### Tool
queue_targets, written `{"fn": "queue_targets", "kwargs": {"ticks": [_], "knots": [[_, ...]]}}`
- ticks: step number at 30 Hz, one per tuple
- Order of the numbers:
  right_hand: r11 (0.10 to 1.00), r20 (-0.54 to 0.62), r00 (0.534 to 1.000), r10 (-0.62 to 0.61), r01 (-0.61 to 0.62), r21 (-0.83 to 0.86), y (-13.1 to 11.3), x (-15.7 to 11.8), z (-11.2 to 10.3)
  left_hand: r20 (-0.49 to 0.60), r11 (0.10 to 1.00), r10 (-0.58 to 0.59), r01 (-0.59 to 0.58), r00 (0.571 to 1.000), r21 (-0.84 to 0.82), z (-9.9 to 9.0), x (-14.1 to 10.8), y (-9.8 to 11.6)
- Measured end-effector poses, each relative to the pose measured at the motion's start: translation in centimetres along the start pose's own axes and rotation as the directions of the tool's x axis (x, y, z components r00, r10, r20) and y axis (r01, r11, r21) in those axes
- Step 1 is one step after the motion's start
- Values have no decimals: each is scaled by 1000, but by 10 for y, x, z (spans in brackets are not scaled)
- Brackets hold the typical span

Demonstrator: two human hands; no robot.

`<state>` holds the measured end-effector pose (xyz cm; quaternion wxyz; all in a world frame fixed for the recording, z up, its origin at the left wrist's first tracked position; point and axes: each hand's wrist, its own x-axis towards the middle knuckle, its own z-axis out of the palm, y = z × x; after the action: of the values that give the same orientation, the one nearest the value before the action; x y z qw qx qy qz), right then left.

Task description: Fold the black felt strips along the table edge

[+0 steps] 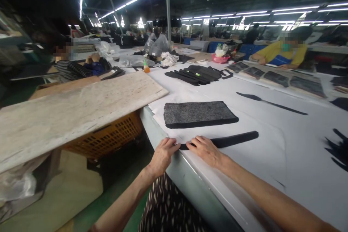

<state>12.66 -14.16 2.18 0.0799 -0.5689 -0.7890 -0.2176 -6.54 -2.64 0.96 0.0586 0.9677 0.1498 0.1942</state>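
Note:
A long black fabric strip (239,138) lies across the white table top (261,166) near its front edge. My left hand (163,154) is at the table edge, its fingers closed on the strip's left end. Just to the right, my right hand (205,148) pinches the same strip, covering part of it. Behind the strip lies a stack of grey ribbed fabric pieces (198,112) with a black front edge. Further right rests a thin dark strip (272,104), wider at its left end.
A pale board (81,105) juts out on the left above a yellow crate (108,134). Black fabric pieces (195,74) lie at the back, near an orange bottle (146,67). A person in yellow (295,56) works across the table; another in stripes (72,70) is at left.

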Motion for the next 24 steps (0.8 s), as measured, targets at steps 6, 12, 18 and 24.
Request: {"fn": "queue_targets", "kwargs": {"ticks": [6,12,18,24], "knots": [[999,23,999,-40,40,-12,1,1,-3,-25,999,-49,49,998,-3,4,-10,-7],[997,53,997,-53,55,-56,6,-12,-9,-61,992,-108,104,992,-65,10,-13,-6],[997,61,997,-54,57,-55,0,-10,-11,-187,845,-372,249,909,-472,9,-13,5],[994,19,994,-105,105,-34,-14,11,-4,198,316,-688,533,698,-785,2,-8,11]]}}
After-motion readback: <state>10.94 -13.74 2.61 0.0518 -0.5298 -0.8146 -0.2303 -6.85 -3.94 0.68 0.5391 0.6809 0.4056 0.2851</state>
